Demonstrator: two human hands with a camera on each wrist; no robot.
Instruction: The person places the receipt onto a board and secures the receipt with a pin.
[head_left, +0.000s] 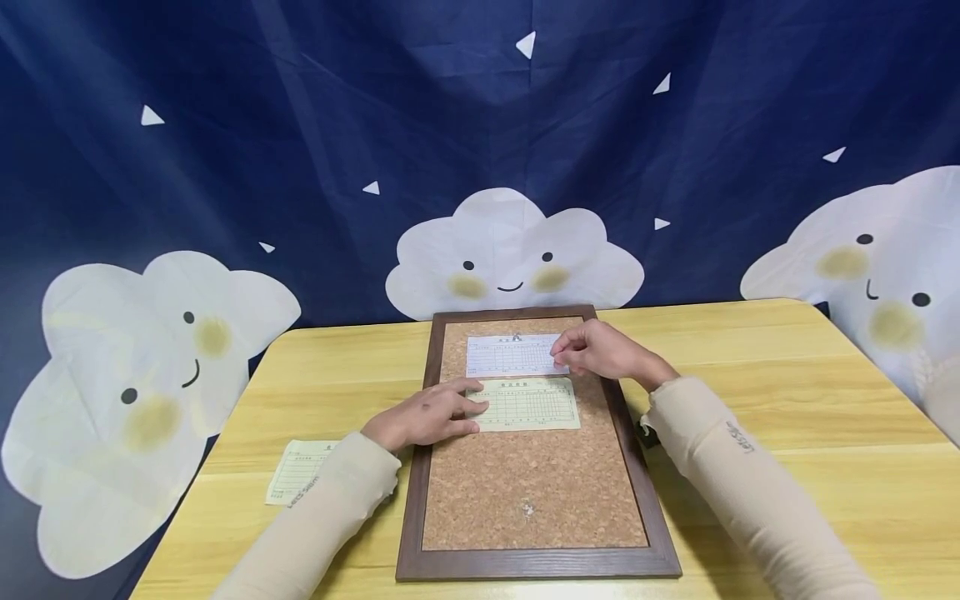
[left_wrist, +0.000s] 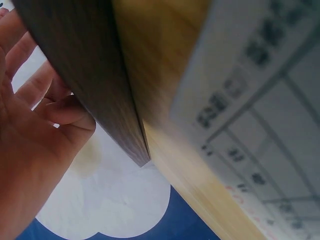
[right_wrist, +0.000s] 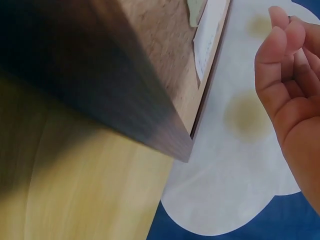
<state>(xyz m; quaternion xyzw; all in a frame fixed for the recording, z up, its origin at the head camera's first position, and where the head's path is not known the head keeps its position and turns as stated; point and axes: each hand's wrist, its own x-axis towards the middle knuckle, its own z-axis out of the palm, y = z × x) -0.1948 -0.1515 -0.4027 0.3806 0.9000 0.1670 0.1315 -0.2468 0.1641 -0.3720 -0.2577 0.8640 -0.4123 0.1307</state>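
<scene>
A cork board point(head_left: 532, 475) in a dark brown wooden frame lies on the table. On its upper part is a white printed slip point(head_left: 502, 358), with a pale yellow printed slip point(head_left: 525, 407) just below. My left hand point(head_left: 431, 414) rests over the board's left side, fingers spread and fingertips on the yellow slip's left end. At the white slip's right end, my right hand point(head_left: 600, 350) has its thumb and fingertips together. Between those fingertips the right wrist view shows a speck of a small dark pin-like thing point(right_wrist: 290, 18), mostly hidden by the fingers.
Another pale yellow slip point(head_left: 300, 467) lies on the table left of the board, partly under my left sleeve. Small shiny bits point(head_left: 527, 507) sit on the lower cork. A dark object point(head_left: 647, 433) shows beside my right sleeve. A blue cloud-print curtain point(head_left: 480, 125) hangs behind the table.
</scene>
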